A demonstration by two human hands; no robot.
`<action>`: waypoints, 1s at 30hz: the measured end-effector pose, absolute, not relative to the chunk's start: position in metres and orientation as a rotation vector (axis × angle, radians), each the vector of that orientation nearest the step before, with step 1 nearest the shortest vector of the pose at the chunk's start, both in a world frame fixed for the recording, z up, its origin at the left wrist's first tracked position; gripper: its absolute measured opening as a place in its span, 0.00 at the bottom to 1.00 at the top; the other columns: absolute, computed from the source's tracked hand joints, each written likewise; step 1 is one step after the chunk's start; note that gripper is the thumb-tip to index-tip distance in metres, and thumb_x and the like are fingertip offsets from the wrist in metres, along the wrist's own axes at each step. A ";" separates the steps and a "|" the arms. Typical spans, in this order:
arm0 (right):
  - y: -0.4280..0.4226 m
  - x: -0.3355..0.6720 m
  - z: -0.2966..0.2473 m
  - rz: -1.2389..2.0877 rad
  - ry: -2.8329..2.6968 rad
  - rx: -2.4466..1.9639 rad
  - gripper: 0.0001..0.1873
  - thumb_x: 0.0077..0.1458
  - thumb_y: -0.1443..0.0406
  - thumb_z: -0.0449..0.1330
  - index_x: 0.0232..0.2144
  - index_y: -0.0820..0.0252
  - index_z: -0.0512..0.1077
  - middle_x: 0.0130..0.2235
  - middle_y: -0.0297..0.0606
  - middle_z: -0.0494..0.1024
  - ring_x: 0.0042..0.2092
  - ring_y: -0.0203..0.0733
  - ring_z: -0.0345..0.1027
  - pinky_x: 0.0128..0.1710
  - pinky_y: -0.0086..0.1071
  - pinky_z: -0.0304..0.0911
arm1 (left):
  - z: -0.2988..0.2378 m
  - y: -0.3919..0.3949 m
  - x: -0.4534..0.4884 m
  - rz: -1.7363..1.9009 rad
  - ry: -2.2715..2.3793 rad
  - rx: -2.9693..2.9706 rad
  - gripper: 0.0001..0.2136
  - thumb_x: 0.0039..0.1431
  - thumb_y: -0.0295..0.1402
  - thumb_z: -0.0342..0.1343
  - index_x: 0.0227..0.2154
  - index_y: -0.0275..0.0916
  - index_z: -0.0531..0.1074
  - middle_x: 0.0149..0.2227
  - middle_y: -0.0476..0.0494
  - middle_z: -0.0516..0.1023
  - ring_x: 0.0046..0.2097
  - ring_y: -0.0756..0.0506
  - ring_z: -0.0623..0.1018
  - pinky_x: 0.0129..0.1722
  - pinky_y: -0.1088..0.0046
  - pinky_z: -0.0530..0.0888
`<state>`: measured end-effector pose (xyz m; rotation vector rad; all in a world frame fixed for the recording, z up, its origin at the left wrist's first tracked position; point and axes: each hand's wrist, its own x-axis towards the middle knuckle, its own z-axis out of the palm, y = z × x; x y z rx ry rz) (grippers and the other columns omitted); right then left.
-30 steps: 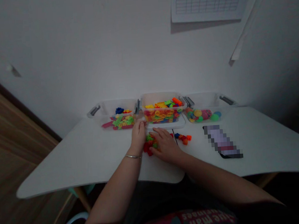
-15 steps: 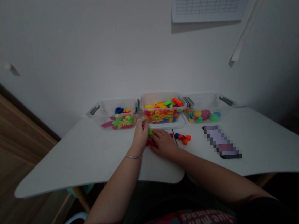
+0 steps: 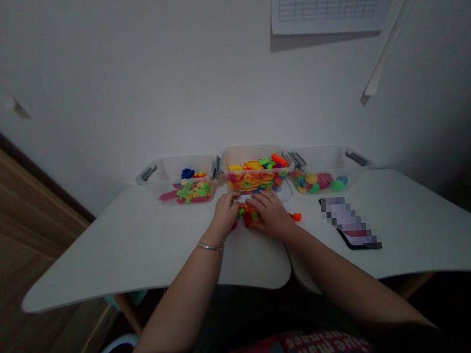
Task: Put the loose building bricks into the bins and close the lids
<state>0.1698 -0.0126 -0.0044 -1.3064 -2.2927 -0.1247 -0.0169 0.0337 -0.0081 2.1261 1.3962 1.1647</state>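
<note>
My left hand, with a bracelet at the wrist, is closed with its fingertips on a small green toy building block. Facing it, my right hand curls its fingers over the same cluster, gripping an orange building block. A red building block shows between the two hands near the tabletop. My fingers cover part of the cluster, so how the blocks join cannot be made out. To the right of my right hand lies a loose orange block, partly behind the hand.
Just behind my hands stands a clear bin heaped with colourful blocks. A left bin holds mixed pieces, a right bin small balls. A phone lies right on the white table. A wall stands behind.
My right hand has moved a little right and away from me, now covering most of the loose blocks there. The hands are farther apart, with orange and red blocks showing between them.
</note>
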 end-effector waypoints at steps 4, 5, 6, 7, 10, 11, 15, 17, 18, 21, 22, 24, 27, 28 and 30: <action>-0.018 0.189 -0.002 -0.132 -2.145 -1.480 0.30 0.55 0.57 0.59 0.57 0.65 0.65 0.59 0.53 0.67 0.61 0.56 0.56 0.60 0.51 0.53 | -0.003 0.026 -0.016 0.985 1.464 2.365 0.16 0.54 0.25 0.51 0.45 0.42 0.73 0.48 0.42 0.75 0.52 0.41 0.71 0.57 0.56 0.64; -0.020 0.193 -0.003 -0.129 -2.098 -1.536 0.29 0.56 0.57 0.58 0.57 0.66 0.65 0.58 0.55 0.68 0.60 0.56 0.58 0.59 0.50 0.55 | -0.001 0.023 -0.016 0.948 1.461 2.416 0.16 0.54 0.27 0.53 0.46 0.42 0.73 0.48 0.42 0.75 0.53 0.40 0.70 0.57 0.55 0.63; -0.023 0.196 -0.006 -0.130 -2.056 -1.590 0.28 0.57 0.57 0.57 0.56 0.66 0.66 0.57 0.55 0.69 0.59 0.56 0.60 0.58 0.50 0.56 | 0.000 0.021 -0.016 0.924 1.435 2.464 0.15 0.54 0.29 0.55 0.46 0.43 0.73 0.48 0.42 0.74 0.53 0.40 0.69 0.57 0.55 0.62; -0.026 0.198 -0.009 -0.134 -2.020 -1.638 0.28 0.57 0.56 0.56 0.56 0.66 0.66 0.56 0.55 0.69 0.58 0.57 0.60 0.57 0.50 0.57 | 0.001 0.019 -0.015 0.910 1.387 2.511 0.15 0.54 0.31 0.57 0.46 0.44 0.73 0.49 0.42 0.73 0.54 0.40 0.68 0.58 0.55 0.62; -0.032 0.201 -0.021 -0.125 -1.978 -1.729 0.27 0.58 0.55 0.55 0.55 0.64 0.67 0.56 0.55 0.70 0.58 0.57 0.61 0.56 0.50 0.56 | 0.001 0.015 -0.014 0.881 1.180 2.644 0.16 0.53 0.33 0.61 0.46 0.45 0.74 0.51 0.41 0.70 0.56 0.39 0.65 0.59 0.56 0.61; -0.033 0.201 -0.025 -0.108 -1.970 -1.748 0.26 0.59 0.55 0.54 0.55 0.64 0.67 0.56 0.54 0.70 0.58 0.56 0.61 0.56 0.50 0.56 | 0.001 0.015 -0.013 0.855 1.114 2.687 0.17 0.52 0.33 0.62 0.46 0.45 0.75 0.51 0.40 0.70 0.57 0.39 0.65 0.59 0.56 0.61; -0.027 0.201 -0.036 -0.045 -1.925 -1.753 0.23 0.60 0.56 0.53 0.53 0.63 0.68 0.53 0.52 0.72 0.55 0.54 0.64 0.55 0.48 0.57 | 0.000 0.012 -0.009 0.710 0.988 2.823 0.21 0.49 0.38 0.65 0.48 0.46 0.75 0.52 0.38 0.68 0.56 0.37 0.65 0.58 0.55 0.64; -0.021 0.200 -0.037 -0.031 -1.883 -1.696 0.20 0.60 0.58 0.53 0.51 0.63 0.70 0.50 0.51 0.74 0.53 0.52 0.65 0.54 0.47 0.58 | -0.001 0.010 -0.006 0.690 0.988 2.846 0.22 0.50 0.37 0.64 0.50 0.47 0.74 0.52 0.38 0.68 0.55 0.37 0.66 0.57 0.55 0.65; -0.018 0.200 -0.037 -0.020 -1.869 -1.651 0.18 0.60 0.60 0.53 0.49 0.63 0.71 0.48 0.50 0.74 0.52 0.52 0.65 0.53 0.46 0.58 | -0.002 0.010 -0.004 0.693 0.990 2.845 0.21 0.50 0.35 0.64 0.50 0.48 0.74 0.52 0.38 0.68 0.55 0.37 0.66 0.57 0.55 0.65; -0.009 0.201 -0.036 0.020 -1.861 -1.519 0.14 0.58 0.67 0.52 0.45 0.61 0.73 0.45 0.48 0.74 0.50 0.50 0.64 0.52 0.44 0.59 | -0.003 0.009 0.000 0.718 0.994 2.821 0.18 0.54 0.31 0.60 0.49 0.49 0.75 0.51 0.40 0.70 0.53 0.40 0.69 0.55 0.56 0.67; -0.007 0.201 -0.036 0.034 -1.863 -1.490 0.14 0.57 0.68 0.52 0.44 0.61 0.73 0.44 0.47 0.74 0.49 0.50 0.64 0.52 0.45 0.59 | -0.004 0.009 0.001 0.727 0.999 2.814 0.17 0.55 0.30 0.59 0.48 0.49 0.75 0.50 0.40 0.71 0.52 0.40 0.69 0.54 0.56 0.68; -0.004 0.201 -0.035 0.045 -1.856 -1.462 0.15 0.56 0.70 0.51 0.43 0.61 0.73 0.44 0.48 0.74 0.49 0.50 0.64 0.52 0.46 0.59 | -0.004 0.009 0.002 0.744 1.013 2.804 0.15 0.57 0.31 0.57 0.47 0.49 0.76 0.48 0.40 0.72 0.51 0.40 0.70 0.53 0.56 0.68; -0.004 0.203 -0.034 0.013 -1.843 -1.456 0.15 0.57 0.69 0.51 0.45 0.60 0.72 0.45 0.48 0.74 0.49 0.51 0.63 0.53 0.47 0.58 | -0.004 0.009 0.002 0.771 1.016 2.789 0.15 0.57 0.30 0.56 0.47 0.47 0.76 0.48 0.39 0.73 0.51 0.40 0.71 0.53 0.57 0.69; -0.005 0.204 -0.034 -0.007 -1.834 -1.461 0.15 0.57 0.68 0.51 0.45 0.60 0.72 0.45 0.47 0.74 0.50 0.51 0.63 0.53 0.47 0.58 | -0.004 0.010 0.002 0.787 1.015 2.781 0.16 0.57 0.29 0.56 0.48 0.46 0.75 0.48 0.39 0.73 0.51 0.41 0.71 0.53 0.57 0.69; -0.009 0.207 -0.031 -0.045 -1.806 -1.486 0.15 0.57 0.67 0.52 0.46 0.61 0.71 0.46 0.47 0.74 0.50 0.51 0.63 0.54 0.47 0.58 | -0.005 0.011 -0.001 0.830 1.023 2.759 0.18 0.56 0.27 0.56 0.50 0.45 0.73 0.49 0.39 0.72 0.51 0.41 0.71 0.53 0.59 0.69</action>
